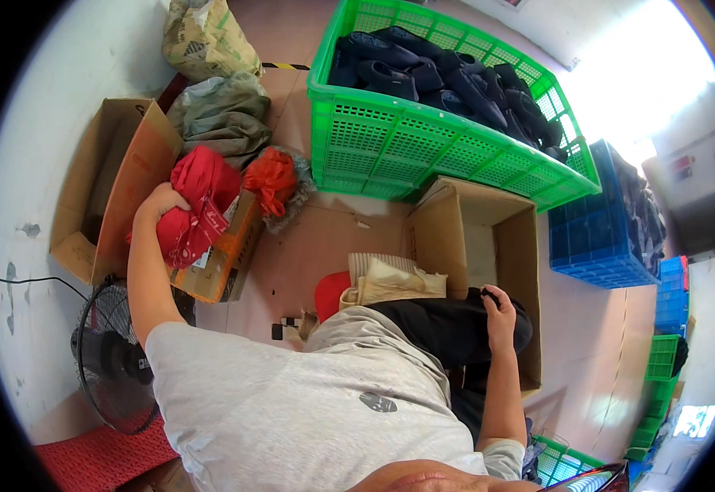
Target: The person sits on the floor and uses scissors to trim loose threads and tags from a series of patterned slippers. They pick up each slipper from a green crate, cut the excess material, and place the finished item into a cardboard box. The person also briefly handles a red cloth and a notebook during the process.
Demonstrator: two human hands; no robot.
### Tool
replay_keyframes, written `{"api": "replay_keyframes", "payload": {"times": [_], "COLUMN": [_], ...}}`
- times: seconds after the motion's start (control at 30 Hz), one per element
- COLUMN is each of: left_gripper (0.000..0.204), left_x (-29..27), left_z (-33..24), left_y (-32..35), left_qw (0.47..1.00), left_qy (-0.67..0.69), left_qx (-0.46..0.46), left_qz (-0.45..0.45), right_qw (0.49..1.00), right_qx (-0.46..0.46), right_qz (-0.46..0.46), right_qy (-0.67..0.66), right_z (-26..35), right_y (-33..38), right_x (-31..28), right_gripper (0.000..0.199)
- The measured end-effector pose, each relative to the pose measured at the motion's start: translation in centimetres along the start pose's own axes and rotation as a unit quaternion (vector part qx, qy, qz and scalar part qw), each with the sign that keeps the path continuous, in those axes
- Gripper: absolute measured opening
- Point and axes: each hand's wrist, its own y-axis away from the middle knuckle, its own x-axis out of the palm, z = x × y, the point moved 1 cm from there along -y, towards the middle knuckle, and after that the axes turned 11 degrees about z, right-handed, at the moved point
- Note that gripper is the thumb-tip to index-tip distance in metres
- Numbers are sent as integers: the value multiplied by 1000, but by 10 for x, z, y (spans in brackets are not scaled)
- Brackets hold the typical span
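The left hand (159, 201) is reaching out, gripping a red bag (198, 205) in a cardboard box (222, 266). The right hand (498, 307) is resting closed on the knee, pinching a small dark object (489, 296); a green crate (423, 148) is standing beyond.

Pale pinkish floor tiles (325, 246) are filling the middle of the frame, with a white wall (54, 107) running up the left side, scuffed in places. Strong light is pouring in at the upper right, washing out that corner. A black floor fan (107, 353) is standing at lower left beside a red mat (103, 459).
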Motion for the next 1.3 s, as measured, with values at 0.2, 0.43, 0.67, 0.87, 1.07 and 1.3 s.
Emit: {"api": "replay_keyframes", "payload": {"times": [0.2,0.43,0.67,0.87,1.07,1.3], "left_gripper": [80,52,56,62,64,66], "left_x": [51,85,111,121,120,157], "left_z": [22,88,116,110,110,99], "left_y": [-22,-20,18,-4,-3,-2], "left_qw": [907,822,815,880,891,858], "left_qy": [-351,-366,-455,-318,-230,-296], "left_qx": [-185,-81,-89,-249,-298,-338], "left_qz": [-143,-428,-347,-252,-252,-250], "right_qw": [998,997,993,990,992,988], "right_qx": [8,-8,-25,-17,-19,-25], "right_qz": [-3,33,13,10,10,-9], "right_qy": [55,73,113,141,126,151], "right_z": [-4,1,-3,-6,-2,-4], "right_y": [8,5,10,12,22,28], "right_x": [0,7,8,8,6,4], "right_gripper": [20,21,21,23,22,23]}}
